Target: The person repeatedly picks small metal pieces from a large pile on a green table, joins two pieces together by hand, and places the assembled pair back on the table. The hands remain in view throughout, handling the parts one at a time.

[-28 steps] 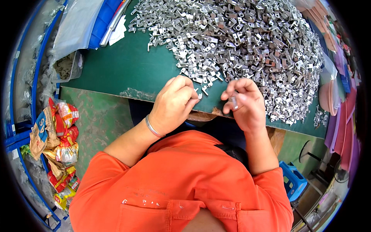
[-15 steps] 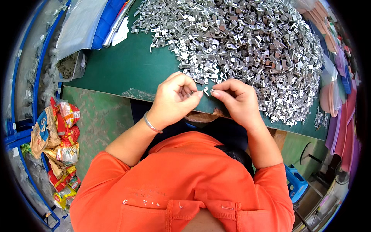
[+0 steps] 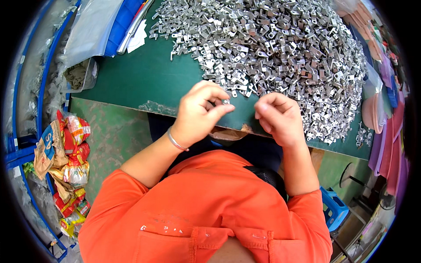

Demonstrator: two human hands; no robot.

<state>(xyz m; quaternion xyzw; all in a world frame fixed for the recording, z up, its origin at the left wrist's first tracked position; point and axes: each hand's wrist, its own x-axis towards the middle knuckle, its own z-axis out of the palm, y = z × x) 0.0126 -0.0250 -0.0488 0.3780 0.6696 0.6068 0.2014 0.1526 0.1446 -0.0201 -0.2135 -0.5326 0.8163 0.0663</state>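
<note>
Between the thumb and forefinger of my left hand (image 3: 199,111) is a small metal bracket (image 3: 226,101), pinched above the near edge of the green table (image 3: 136,79). My right hand (image 3: 280,116) hovers to the right, apart from the left, its fingers curled in and closed. Whether anything sits inside those fingers is hidden. Just beyond both hands spreads a large heap of small silver metal brackets (image 3: 272,48), many with a round hole and a bent tab.
Blue bins (image 3: 115,30) and a metal rod (image 3: 131,30) lie at the far left, by a clear plastic tub (image 3: 90,74). Snack bags (image 3: 76,153) hang on the left-hand blue rack. Pink and purple sheets (image 3: 390,140) stand right, a blue stool (image 3: 334,208) below.
My hands have drawn apart: the right has moved rightward and curled its fingers. The left keeps a metal bracket, now turned and tucked closer between its fingertips.
</note>
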